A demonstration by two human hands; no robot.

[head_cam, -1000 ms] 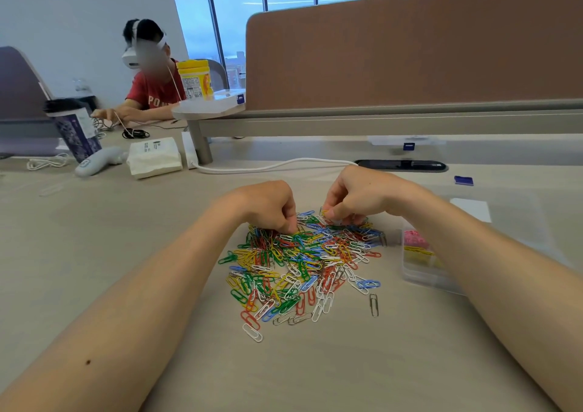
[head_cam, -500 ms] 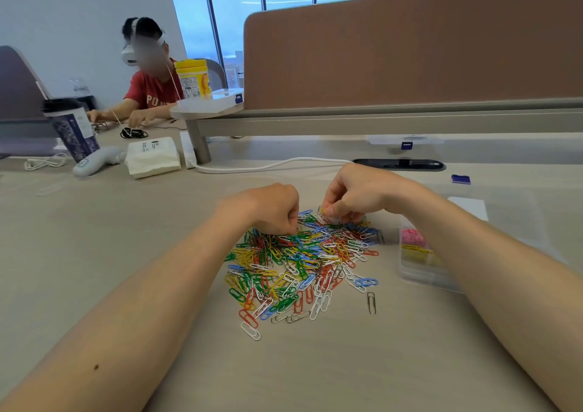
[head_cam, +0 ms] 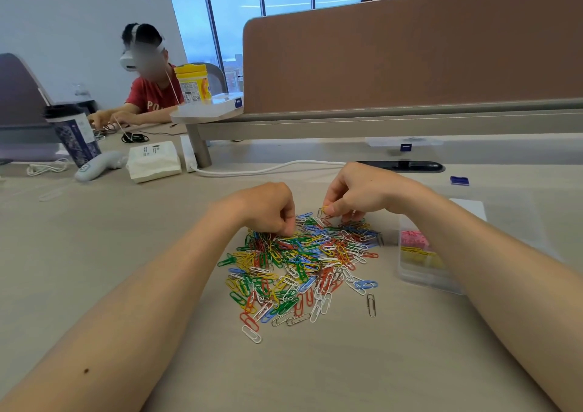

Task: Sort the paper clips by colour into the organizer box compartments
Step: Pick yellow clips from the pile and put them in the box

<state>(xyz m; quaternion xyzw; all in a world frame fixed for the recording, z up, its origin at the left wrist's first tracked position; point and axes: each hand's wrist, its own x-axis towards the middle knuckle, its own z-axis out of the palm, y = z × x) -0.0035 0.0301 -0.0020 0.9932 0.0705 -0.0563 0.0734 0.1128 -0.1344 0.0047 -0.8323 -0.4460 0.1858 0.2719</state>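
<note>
- The room is reading as a shared office: a brown partition [head_cam: 410, 48] is standing behind the table, and another person [head_cam: 148, 92] is sitting far left.
- The table [head_cam: 94, 253] is looking smooth and pale; flat clips are probably sliding on it rather than lifting.
- The organizer box [head_cam: 419, 280] is sitting just right of the heap, partly hidden by the right forearm, with pink and yellow clips showing in separate compartments.
- The paper clips [head_cam: 303, 263] are lying heaped mid-table: light, stiff wire, likely hooking together.
- The left hand [head_cam: 268, 209] is curling its fingertips into the heap; whether it is gripping anything cannot be told.
- The right hand [head_cam: 359, 190] is pinching a single clip [head_cam: 324, 211] by its loop, which looks the best place to hold one.
</note>
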